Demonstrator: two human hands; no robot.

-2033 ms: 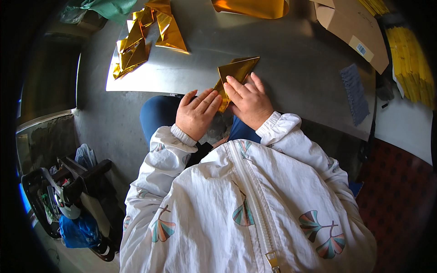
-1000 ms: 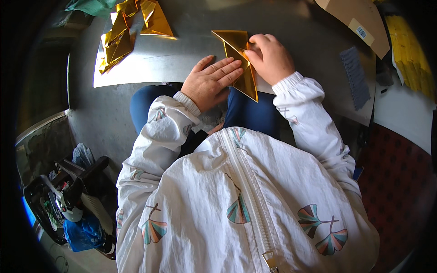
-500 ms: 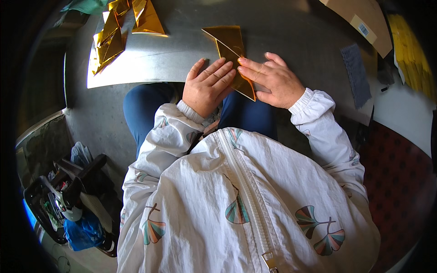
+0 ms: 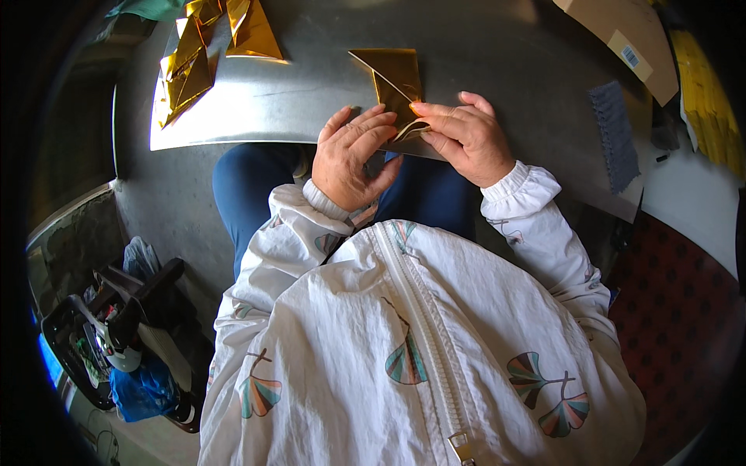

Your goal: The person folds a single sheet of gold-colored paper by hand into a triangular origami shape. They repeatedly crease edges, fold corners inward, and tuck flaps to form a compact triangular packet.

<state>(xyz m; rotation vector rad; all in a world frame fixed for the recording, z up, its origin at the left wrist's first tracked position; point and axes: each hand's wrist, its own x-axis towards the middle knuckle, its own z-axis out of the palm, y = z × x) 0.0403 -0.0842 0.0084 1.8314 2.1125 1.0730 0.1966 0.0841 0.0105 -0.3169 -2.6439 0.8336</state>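
A partly folded sheet of gold foil paper (image 4: 401, 71) lies at the near edge of the metal table, with a pale edge running slantwise across it. My right hand (image 4: 472, 141) pinches its near end between thumb and fingers, and that end is curled up and over. On the left side of the sheet rests my left hand (image 4: 348, 159), fingers stretched out and the fingertips touching the foil. The underside of the curled end is hidden.
Folded gold foil pieces (image 4: 186, 74) lie at the table's (image 4: 497, 54) far left. On the right are a grey-blue cloth strip (image 4: 614, 136), a cardboard piece (image 4: 622, 39) and a yellow stack (image 4: 707, 101). A dark cart-like frame with bags (image 4: 144, 388) stands lower left.
The near end of the foil, pointing down past the table edge before, is now turned up. My right hand has closed on it; my left thumb has moved away from the fingers.
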